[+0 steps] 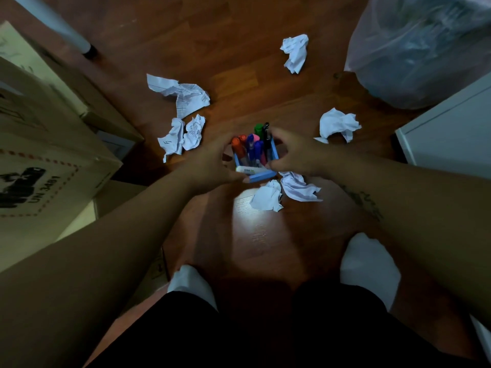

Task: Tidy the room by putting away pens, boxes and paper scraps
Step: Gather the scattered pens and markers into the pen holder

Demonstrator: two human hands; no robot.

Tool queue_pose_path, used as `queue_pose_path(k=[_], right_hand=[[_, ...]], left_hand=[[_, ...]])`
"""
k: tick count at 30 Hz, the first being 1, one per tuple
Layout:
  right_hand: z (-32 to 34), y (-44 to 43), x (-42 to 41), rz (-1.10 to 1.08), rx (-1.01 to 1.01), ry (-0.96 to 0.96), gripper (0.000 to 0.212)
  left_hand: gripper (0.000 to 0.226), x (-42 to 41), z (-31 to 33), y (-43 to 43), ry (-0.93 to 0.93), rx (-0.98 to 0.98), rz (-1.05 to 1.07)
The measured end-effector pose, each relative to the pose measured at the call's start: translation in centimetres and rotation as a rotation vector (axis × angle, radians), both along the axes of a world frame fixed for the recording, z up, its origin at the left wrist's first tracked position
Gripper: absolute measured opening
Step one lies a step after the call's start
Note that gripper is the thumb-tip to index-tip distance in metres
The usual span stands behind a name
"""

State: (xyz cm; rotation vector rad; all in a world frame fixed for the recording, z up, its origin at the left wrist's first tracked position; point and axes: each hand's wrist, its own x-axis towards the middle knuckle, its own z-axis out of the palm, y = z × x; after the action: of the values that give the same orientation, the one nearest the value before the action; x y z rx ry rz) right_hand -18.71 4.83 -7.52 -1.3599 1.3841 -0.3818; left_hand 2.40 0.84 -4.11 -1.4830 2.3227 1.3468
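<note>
A small blue pen holder (261, 175) stands on the wooden floor, filled with orange, blue, pink, green and black markers (251, 146). My left hand (212, 166) clasps its left side and my right hand (295, 152) clasps its right side. Crumpled white paper scraps lie around it: a large one (183, 95) at upper left, two smaller ones (183, 135) beside it, one (295, 53) far ahead, one (337, 124) to the right, and two (284, 191) just in front of the holder.
Stacked cardboard boxes (45, 144) fill the left side. A bin lined with a clear plastic bag (422, 46) stands at the upper right, next to a white cabinet (451, 128). A white table leg (66, 30) is at upper left. My socked feet (369, 264) are below.
</note>
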Motion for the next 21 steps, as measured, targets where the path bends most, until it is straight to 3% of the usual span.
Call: queue_pose_path(k=[3,9,16,21], right_hand=[[0.2,0.0,0.1,0.006,-0.001,-0.007,0.059],[-0.6,-0.1,-0.1,-0.077,-0.037,0.048,0.059],[-0.4,0.3,0.4,-0.081,-0.242,0.110,0.031],[-0.3,0.4,0.3,0.007,-0.210,0.091,0.039]], left_hand=[[0.058,-0.5,-0.2,-0.3,0.025,-0.088,0.037],[0.043,-2.3,-0.9,-1.3,-0.005,-0.320,-0.046],[0.040,-1.9,-1.3,0.6,0.027,-0.281,0.049],[0.037,-1.3,-1.3,0.8,0.062,-0.239,0.043]])
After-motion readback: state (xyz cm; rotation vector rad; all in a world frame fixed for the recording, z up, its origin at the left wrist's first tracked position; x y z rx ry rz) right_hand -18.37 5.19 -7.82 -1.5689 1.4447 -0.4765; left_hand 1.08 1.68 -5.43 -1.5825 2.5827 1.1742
